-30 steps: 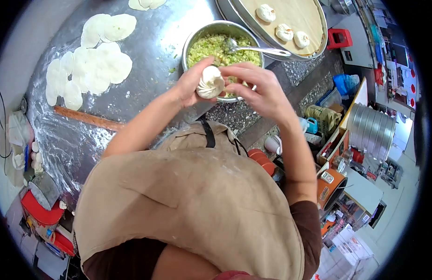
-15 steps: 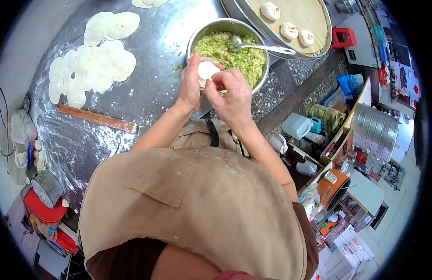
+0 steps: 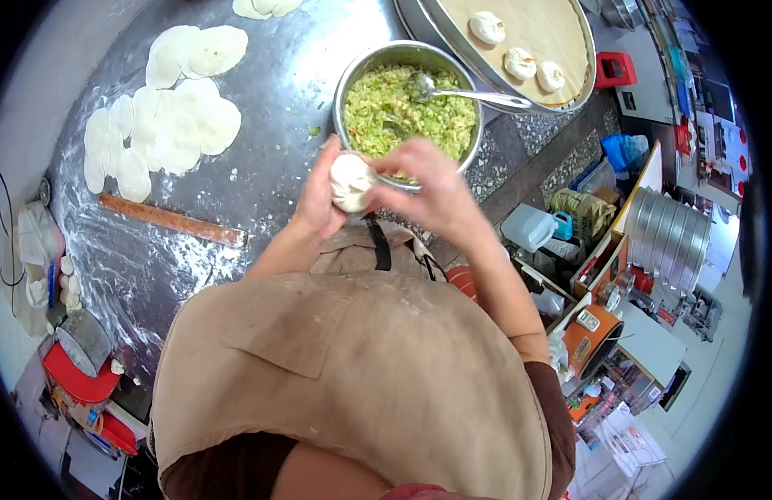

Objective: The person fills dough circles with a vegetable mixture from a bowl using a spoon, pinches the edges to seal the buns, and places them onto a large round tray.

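A round pleated bun of white dough [image 3: 351, 182] rests in my left hand [image 3: 321, 196], whose fingers curl around its left side. My right hand [image 3: 432, 185], blurred by motion, is just to the right of the bun. Its thumb and fingers are spread apart, with the thumb tip right at the bun's edge. Just beyond both hands stands a metal bowl [image 3: 343, 83] of chopped green filling [image 3: 378, 104]. A metal spoon [image 3: 478, 96] leans in it with the handle over the rim.
Flat dough wrappers [image 3: 182, 117] lie overlapping on the floured metal table [image 3: 278, 100], near a wooden stick [image 3: 173, 221]. At the upper right, a large round steamer tray [image 3: 528, 29] carries three finished buns [image 3: 519, 63]. Stacked metal steamer rings [image 3: 669, 237] and cluttered shelves fill the right side.
Both hands have moved down toward my body with the bun, uncovering more of the filling. My right hand has drawn off the bun's top to the right, and its fingers have spread.
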Demonstrator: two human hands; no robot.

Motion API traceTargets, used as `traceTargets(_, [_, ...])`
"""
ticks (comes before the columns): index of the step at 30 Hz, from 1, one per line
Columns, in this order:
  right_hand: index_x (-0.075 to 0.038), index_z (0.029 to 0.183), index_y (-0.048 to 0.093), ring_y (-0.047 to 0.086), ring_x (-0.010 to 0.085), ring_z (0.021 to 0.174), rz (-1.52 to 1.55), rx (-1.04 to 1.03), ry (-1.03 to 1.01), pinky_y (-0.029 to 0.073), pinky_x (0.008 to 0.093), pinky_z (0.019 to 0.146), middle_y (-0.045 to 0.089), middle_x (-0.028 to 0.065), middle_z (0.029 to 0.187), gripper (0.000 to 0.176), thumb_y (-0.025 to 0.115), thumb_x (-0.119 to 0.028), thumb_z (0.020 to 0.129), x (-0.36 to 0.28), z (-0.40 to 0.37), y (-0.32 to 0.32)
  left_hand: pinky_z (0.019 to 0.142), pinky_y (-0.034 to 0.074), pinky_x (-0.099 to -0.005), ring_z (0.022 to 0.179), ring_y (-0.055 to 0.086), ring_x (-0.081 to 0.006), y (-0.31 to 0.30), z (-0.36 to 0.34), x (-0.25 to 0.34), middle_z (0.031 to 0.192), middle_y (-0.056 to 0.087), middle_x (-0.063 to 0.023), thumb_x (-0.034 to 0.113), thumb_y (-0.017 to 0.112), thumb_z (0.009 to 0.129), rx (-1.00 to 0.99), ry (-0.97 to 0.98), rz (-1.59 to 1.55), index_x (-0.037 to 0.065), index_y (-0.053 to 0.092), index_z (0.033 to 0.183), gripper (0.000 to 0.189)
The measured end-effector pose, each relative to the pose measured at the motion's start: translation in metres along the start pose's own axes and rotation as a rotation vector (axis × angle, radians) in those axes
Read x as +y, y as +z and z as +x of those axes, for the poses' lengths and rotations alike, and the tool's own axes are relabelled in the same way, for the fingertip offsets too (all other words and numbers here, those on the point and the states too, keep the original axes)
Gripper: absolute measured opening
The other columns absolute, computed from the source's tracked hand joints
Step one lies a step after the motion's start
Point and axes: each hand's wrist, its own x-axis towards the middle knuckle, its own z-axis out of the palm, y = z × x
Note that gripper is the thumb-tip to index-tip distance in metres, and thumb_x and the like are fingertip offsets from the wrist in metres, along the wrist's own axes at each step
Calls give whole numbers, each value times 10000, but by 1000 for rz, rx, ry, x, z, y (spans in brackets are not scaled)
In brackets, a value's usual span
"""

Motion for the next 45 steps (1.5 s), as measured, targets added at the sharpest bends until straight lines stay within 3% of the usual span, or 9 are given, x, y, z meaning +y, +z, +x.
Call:
traceTargets(3, [-42,794,638,572,277,800,-130,115,203,468,381,725,582,102,807,183,704,-197,723,29,7,-12,522,551,-355,757,656,-262,-17,-1,19,1011,628,-199,521,318,936,-2,1,-26,62,570,926,524])
traceTargets(5, [-41,930,622,586,274,862,-611,-51,289,470,402,756,596,117,849,293,706,-244,735,46,1,-12,526,558,-343,761,660,-260,-26,-6,29,990,634,-192,522,310,937,-6,27,-41,56,577,932,537])
traceTargets(8, [-55,1107,554,581,292,906,-744,-260,501,465,428,762,600,140,884,450,703,-254,731,29,-30,-11,526,563,-328,769,661,-266,-40,-13,40,983,634,-188,521,299,937,3,68,-45,54,583,937,547])
traceTargets(12, [-70,1189,499,603,304,769,-281,-132,701,478,407,670,588,157,800,477,661,-113,743,42,-73,-2,522,557,-337,772,658,-273,-51,-18,40,1015,623,-189,522,303,936,-1,104,-99,54,580,927,544])
traceTargets(18, [-17,865,637,585,285,658,-118,397,354,471,356,611,599,139,776,83,604,-57,801,57,-22,21,524,558,-337,771,658,-265,-36,-31,34,1010,625,-186,532,306,934,-18,88,-89,60,580,922,547])
traceTargets(24, [-8,832,610,585,292,654,-296,436,161,467,366,590,604,143,761,146,604,-153,853,56,-6,1,499,560,-320,754,657,-262,-29,-50,27,1016,616,-186,525,331,932,-47,37,-64,56,576,900,530])
traceTargets(32, [-21,884,550,607,368,704,-724,102,447,503,450,647,605,186,841,176,477,-181,902,68,-31,-9,522,528,-339,775,657,-264,-39,-71,25,1004,632,-177,546,338,924,-61,-70,-44,77,579,927,528])
traceTargets(41, [5,754,557,592,372,672,-521,429,333,469,453,627,598,201,706,212,550,-175,866,54,-12,-30,462,518,-288,735,653,-238,-35,-81,31,1002,625,-157,539,354,919,9,-85,11,88,582,882,507])
traceTargets(45, [11,745,554,598,383,665,-620,288,450,475,457,621,601,214,694,225,524,-171,875,65,-34,-26,467,524,-293,732,654,-238,-25,-76,29,999,625,-159,532,351,924,25,-80,29,86,580,879,503])
